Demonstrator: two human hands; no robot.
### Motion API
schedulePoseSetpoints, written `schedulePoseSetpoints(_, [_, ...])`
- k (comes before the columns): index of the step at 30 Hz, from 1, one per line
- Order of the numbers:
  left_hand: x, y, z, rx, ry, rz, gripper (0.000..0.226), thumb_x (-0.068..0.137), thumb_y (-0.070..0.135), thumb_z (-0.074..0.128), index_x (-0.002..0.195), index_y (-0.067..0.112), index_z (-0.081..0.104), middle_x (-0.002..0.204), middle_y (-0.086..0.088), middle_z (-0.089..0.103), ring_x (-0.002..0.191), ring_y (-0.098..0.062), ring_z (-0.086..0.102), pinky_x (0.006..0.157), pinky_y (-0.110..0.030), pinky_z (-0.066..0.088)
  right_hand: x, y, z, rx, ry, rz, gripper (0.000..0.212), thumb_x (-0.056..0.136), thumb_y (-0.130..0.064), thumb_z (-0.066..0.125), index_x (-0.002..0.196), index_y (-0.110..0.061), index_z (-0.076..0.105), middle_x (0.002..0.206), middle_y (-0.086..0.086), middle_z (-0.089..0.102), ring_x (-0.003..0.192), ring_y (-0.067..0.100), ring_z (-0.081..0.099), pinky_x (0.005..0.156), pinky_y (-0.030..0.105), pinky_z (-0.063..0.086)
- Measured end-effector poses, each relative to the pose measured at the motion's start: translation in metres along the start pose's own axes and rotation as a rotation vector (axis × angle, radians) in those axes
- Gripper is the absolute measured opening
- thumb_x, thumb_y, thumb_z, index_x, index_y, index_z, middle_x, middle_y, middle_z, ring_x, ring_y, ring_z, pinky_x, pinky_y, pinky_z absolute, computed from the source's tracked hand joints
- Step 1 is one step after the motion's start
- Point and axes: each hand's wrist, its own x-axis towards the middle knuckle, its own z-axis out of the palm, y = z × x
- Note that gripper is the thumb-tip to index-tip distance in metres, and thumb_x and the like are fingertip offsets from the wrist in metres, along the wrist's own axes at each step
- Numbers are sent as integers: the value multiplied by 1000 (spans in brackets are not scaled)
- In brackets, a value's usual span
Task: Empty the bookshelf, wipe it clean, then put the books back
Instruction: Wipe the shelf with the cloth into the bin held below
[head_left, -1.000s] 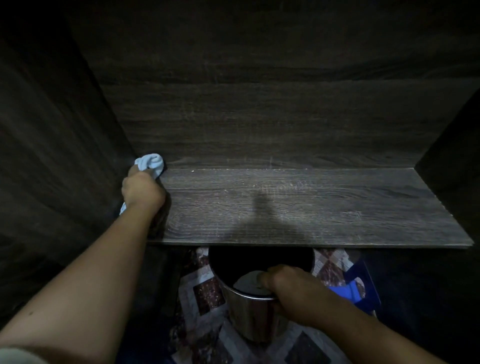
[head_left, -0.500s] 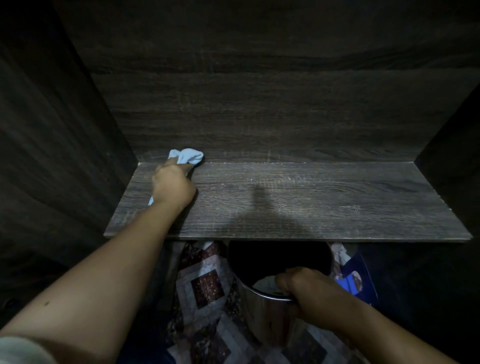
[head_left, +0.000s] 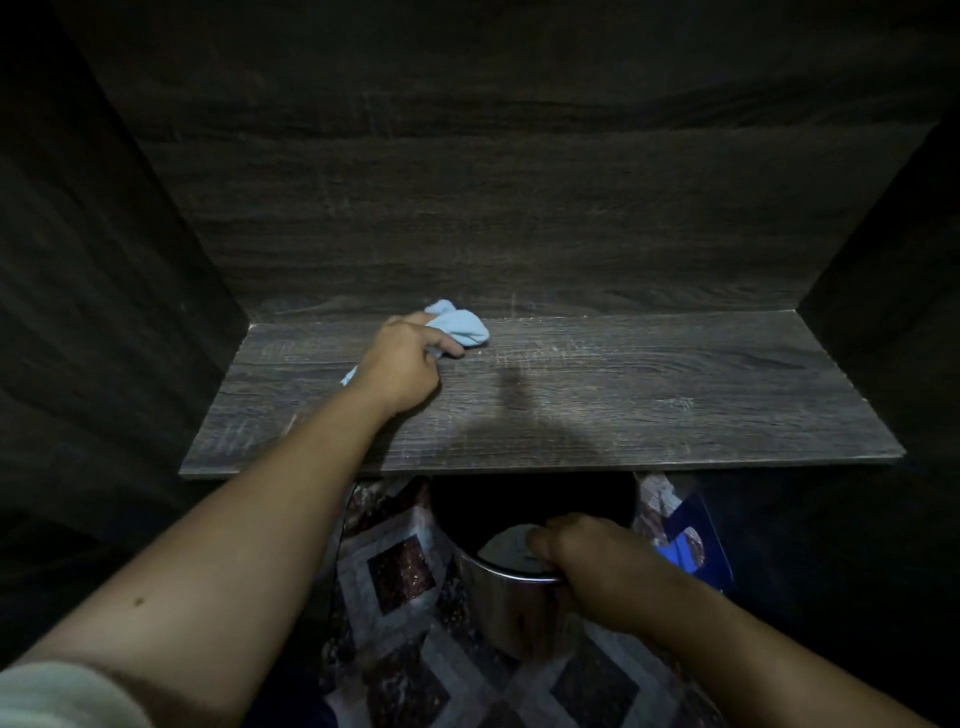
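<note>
- Grey-brown wood grain covers the whole bookshelf (head_left: 493, 208). Its left side wall (head_left: 104, 260) stands upright at the far left. The shelf board (head_left: 649, 395) runs out from that wall, its long axis lying left to right across my view. I see no books on it.
- My left hand (head_left: 402, 369) rests on the board, left of its middle and close to the back edge, with the fingers curled round a pale blue cloth (head_left: 460, 325). A bunch of the cloth sticks out past the knuckles toward the back of the shelf, and a small tail shows beside the wrist.
- From that hand, the larger share of the board lies to the right, with pale scuffs or dust showing on it. I judge the coming stroke goes that way, along the grain. The left hand is the one placed to make it, since it is the hand up on the shelf.
- Lower and right of centre, my right hand (head_left: 582, 558) sits below the board's front edge, fingers wrapped over the rim of a steel pot (head_left: 514, 618). I cannot tell whether the pot stands on the patterned floor (head_left: 395, 571) or hangs above it. This hand is well apart from the cloth.
- At the far right, low down near the pot, lies a blue thing (head_left: 691, 545), perhaps a book cover, but it is too dim to tell.
- I take the task to be in its wiping step, with the books not yet put back.
</note>
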Motion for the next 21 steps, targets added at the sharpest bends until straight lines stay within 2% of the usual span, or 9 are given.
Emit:
schedulePoseSetpoints(4, [-6,19,2,-119,-113,-50,42,85,-6,47,88,22,78,115,7,61,100,-16,58,87,-7,36,1,-4,-3,-20,-28,-5,32,85,-15,58,116,-15,58,119,8,57,113,28,54,85,32,44])
schedulePoseSetpoints(7, [-10,28,-6,-281,-336,-71,42,84,-9,52,75,24,77,96,13,64,90,-12,60,73,-3,41,0,-4,-3,-4,-39,-10,24,85,-13,57,110,-13,58,117,9,58,112,28,54,85,31,44])
schedulePoseSetpoints(9, [-10,30,-16,-323,-384,-45,50,78,-13,48,70,27,76,90,12,67,89,-17,63,76,-16,48,-1,-2,-2,0,-19,-24,18,85,-15,59,103,-14,58,113,8,59,108,28,56,83,32,45])
schedulePoseSetpoints(11, [-4,28,-23,-356,-277,-47,50,75,-13,45,68,26,75,91,8,69,90,-22,65,79,-23,51,-3,1,-1,4,-4,-26,15,84,-18,61,99,-15,57,110,7,59,105,27,57,81,33,48])
schedulePoseSetpoints(14, [7,26,-28,-370,-4,-29,41,76,-12,51,70,22,73,95,8,65,93,-13,61,82,-5,42,-4,3,-2,4,3,-18,17,85,-18,60,101,-14,57,111,8,59,105,27,57,81,33,49])
schedulePoseSetpoints(16, [15,20,-29,-264,159,75,34,76,-9,57,75,21,74,102,4,65,98,-13,60,88,-4,37,-5,3,-4,6,-5,-16,19,85,-15,58,104,-13,57,112,9,58,106,29,57,82,34,48])
schedulePoseSetpoints(19, [24,5,-23,67,367,393,27,75,-8,62,89,11,75,114,-8,67,105,-27,59,98,-23,40,-7,4,-7,4,-15,5,27,85,-14,55,112,-12,57,116,11,57,110,32,56,83,34,47])
schedulePoseSetpoints(21, [31,-11,-8,232,385,580,26,83,-5,60,100,9,73,123,-10,64,108,-34,58,96,-39,46,-8,5,-8,1,-17,13,31,85,-14,56,116,-12,57,119,11,57,112,32,55,85,34,46])
